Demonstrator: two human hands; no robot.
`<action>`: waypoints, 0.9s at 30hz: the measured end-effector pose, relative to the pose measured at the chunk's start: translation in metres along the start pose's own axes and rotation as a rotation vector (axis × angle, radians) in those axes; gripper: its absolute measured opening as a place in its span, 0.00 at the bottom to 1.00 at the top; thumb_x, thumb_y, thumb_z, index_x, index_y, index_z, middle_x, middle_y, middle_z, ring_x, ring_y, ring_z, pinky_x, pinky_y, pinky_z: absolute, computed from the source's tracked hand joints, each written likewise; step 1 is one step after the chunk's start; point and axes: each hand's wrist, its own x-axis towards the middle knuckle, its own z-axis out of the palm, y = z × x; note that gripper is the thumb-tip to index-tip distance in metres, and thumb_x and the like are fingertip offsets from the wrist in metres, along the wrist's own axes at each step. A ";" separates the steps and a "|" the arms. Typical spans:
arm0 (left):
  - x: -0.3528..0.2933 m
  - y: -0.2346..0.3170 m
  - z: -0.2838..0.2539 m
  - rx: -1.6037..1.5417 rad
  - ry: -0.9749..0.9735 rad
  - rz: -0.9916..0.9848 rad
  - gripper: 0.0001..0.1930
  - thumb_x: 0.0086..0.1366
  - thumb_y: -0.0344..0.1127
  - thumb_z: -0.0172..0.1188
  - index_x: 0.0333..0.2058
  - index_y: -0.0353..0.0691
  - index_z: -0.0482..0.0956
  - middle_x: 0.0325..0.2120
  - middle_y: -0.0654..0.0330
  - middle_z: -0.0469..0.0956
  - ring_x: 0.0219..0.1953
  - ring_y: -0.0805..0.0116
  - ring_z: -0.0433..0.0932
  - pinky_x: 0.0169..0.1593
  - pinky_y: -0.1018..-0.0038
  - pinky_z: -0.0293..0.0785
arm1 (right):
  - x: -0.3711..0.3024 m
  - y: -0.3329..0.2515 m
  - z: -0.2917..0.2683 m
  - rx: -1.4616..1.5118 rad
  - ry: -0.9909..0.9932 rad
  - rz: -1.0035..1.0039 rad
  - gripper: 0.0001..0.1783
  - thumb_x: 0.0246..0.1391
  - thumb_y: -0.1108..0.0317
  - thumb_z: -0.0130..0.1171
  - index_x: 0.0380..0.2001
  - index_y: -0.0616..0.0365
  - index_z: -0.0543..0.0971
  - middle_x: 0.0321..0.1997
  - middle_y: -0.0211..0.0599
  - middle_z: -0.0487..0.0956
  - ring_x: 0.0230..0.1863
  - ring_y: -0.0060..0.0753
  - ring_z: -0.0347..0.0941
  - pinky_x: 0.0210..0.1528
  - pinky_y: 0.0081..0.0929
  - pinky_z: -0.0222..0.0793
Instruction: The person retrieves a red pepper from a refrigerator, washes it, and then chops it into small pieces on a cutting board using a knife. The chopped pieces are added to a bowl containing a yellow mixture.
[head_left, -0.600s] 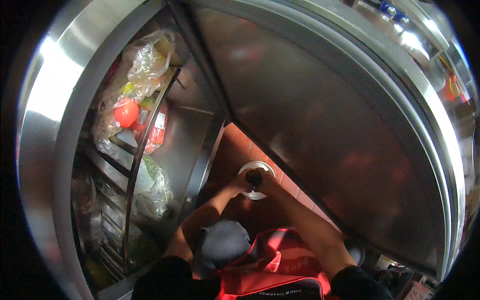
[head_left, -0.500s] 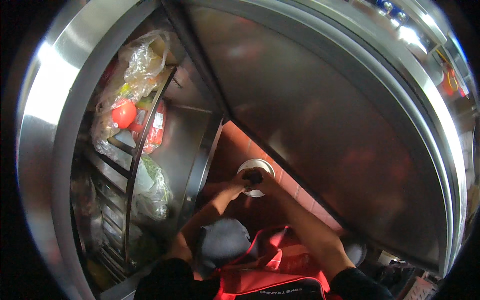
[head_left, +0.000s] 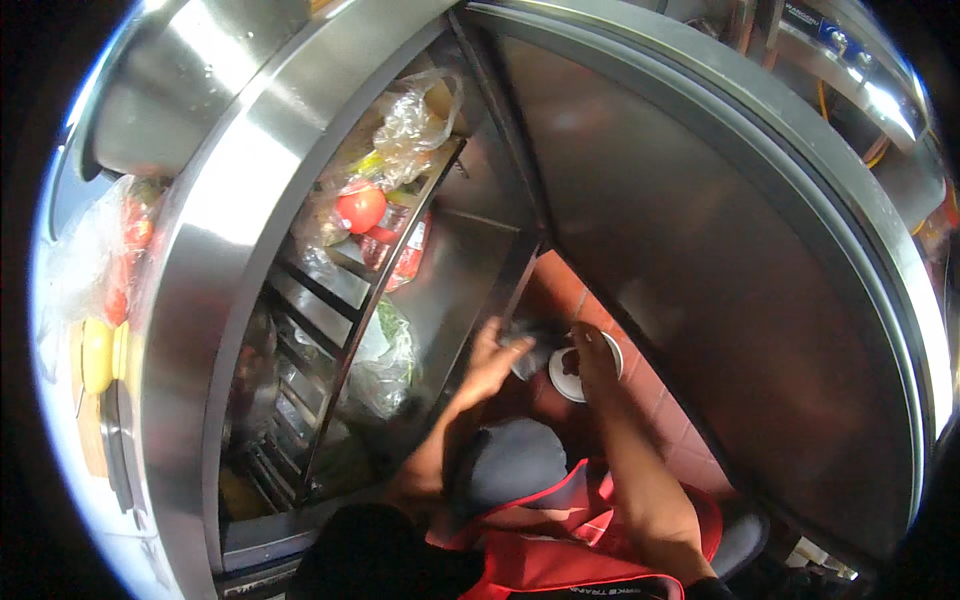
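Low in front of me, inside the open fridge doorway, my left hand (head_left: 490,362) is closed at the near side of a dark, see-through thing (head_left: 532,356), perhaps a plastic bag or container. Its kind is not clear. My right hand (head_left: 597,358) is over a round white dish (head_left: 612,347) on the red tiled floor, hiding part of it. Something dark red (head_left: 571,363) lies in the dish beside my right fingers. Those fingers are blurred and point away from me, so their grip does not show.
On my left, a slatted fridge shelf (head_left: 330,360) bears plastic bags (head_left: 410,125), a tomato (head_left: 361,208) and leafy greens (head_left: 395,340). A large steel door (head_left: 700,250) stands open on my right. Bagged red vegetables (head_left: 130,240) and a big pot (head_left: 190,90) are on the counter at far left.
My hands were together on a dark thing above the dish. They have parted, the left one toward the fridge with the see-through thing. Dark red stuff now shows in the dish. My view has shifted left.
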 end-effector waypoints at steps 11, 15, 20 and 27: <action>0.049 -0.069 -0.161 1.128 0.210 0.242 0.26 0.67 0.39 0.55 0.60 0.28 0.69 0.64 0.37 0.62 0.66 0.39 0.62 0.68 0.54 0.60 | -0.043 -0.009 -0.035 -0.303 -0.004 -0.067 0.16 0.62 0.64 0.58 0.50 0.57 0.78 0.40 0.34 0.82 0.29 0.23 0.76 0.27 0.23 0.71; 0.137 -0.078 -0.134 1.217 0.304 0.301 0.28 0.67 0.41 0.53 0.62 0.31 0.67 0.66 0.42 0.61 0.68 0.42 0.59 0.69 0.54 0.57 | -0.081 -0.030 -0.044 -0.394 0.004 0.076 0.14 0.61 0.63 0.59 0.47 0.57 0.79 0.33 0.30 0.79 0.27 0.19 0.72 0.27 0.22 0.67; 0.288 -0.071 -0.190 1.704 0.191 0.053 0.30 0.68 0.44 0.49 0.67 0.43 0.64 0.69 0.49 0.58 0.70 0.47 0.57 0.70 0.52 0.56 | -0.122 -0.054 -0.046 -0.406 -0.019 0.144 0.11 0.62 0.65 0.58 0.45 0.58 0.79 0.28 0.26 0.76 0.25 0.18 0.69 0.26 0.20 0.65; 0.288 -0.065 -0.166 1.335 0.341 0.185 0.26 0.67 0.48 0.53 0.61 0.47 0.71 0.66 0.47 0.63 0.68 0.42 0.58 0.70 0.50 0.52 | -0.136 -0.038 -0.086 -0.340 0.072 0.086 0.09 0.61 0.69 0.59 0.44 0.58 0.79 0.30 0.26 0.77 0.27 0.18 0.70 0.30 0.20 0.68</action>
